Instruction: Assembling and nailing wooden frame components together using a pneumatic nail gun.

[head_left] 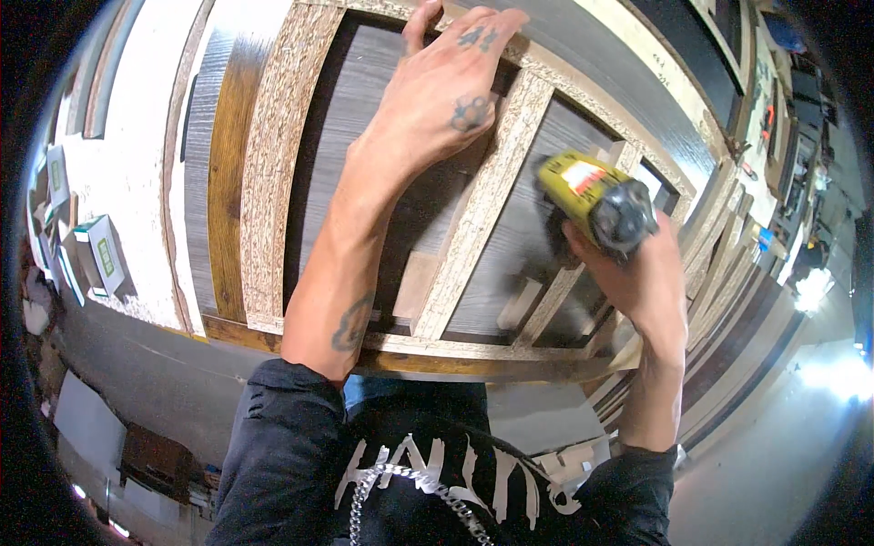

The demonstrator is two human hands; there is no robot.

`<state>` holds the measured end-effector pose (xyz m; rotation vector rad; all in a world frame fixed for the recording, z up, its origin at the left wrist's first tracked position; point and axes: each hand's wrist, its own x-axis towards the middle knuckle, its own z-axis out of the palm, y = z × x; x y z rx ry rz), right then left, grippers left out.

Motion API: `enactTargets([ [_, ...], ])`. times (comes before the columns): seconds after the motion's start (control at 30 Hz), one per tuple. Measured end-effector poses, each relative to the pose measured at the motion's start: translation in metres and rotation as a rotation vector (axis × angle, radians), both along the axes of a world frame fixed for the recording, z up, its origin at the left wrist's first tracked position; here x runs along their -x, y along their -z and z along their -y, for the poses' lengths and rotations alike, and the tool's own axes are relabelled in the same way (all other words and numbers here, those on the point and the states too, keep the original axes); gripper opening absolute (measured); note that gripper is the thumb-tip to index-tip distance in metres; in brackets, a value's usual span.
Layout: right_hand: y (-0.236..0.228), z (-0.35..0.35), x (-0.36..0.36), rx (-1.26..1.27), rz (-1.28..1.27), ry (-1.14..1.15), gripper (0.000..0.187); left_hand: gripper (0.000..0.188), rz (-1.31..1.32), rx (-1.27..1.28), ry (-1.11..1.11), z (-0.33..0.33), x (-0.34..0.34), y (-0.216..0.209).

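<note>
A chipboard frame [273, 164] lay on the worktop [127, 182], its divider strip [482, 209] running between two compartments. The left hand [446, 91] rested on the frame's far rail, left of the cordless drill [596, 200] held in the right hand [637, 273]. Small boxes [96, 255] sat at the worktop's left edge.

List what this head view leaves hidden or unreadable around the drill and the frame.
- Drill tip: hidden behind its own body and the right hand.
- Frame rail under the left hand: covered by palm and fingers.
- Frame's far edge: cut off by the top edge.
- Right-side shelves: too blurred, small.
</note>
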<state>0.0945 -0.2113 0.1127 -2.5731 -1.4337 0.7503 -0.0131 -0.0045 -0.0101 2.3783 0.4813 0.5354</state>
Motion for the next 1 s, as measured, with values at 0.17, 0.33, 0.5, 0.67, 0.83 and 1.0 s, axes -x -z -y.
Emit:
enactTargets([
  [0.17,-0.008,-0.03,0.0,0.038,-0.22,0.069,0.025,0.06,-0.057,-0.081,-0.027,-0.001,0.003,0.007],
  [0.33,-0.038,-0.048,-0.02,0.239,-0.159,0.282,0.043,0.061,0.02,-0.048,-0.068,0.004,0.006,0.007],
  [0.5,-0.03,-0.064,-0.06,0.17,0.031,-0.061,0.058,0.086,-0.1,-0.078,-0.045,0.007,0.006,0.004],
  [0.67,-0.018,-0.074,-0.077,0.208,0.097,-0.144,0.052,0.087,-0.109,-0.05,-0.049,0.01,0.004,0.008],
  [0.83,-0.007,-0.061,-0.085,0.171,0.172,-0.105,0.053,0.086,-0.117,-0.048,-0.051,0.01,0.005,0.008],
  [1.0,-0.01,-0.068,-0.083,0.168,0.116,-0.16,0.055,0.085,-0.115,-0.038,-0.041,0.011,0.003,0.007],
])
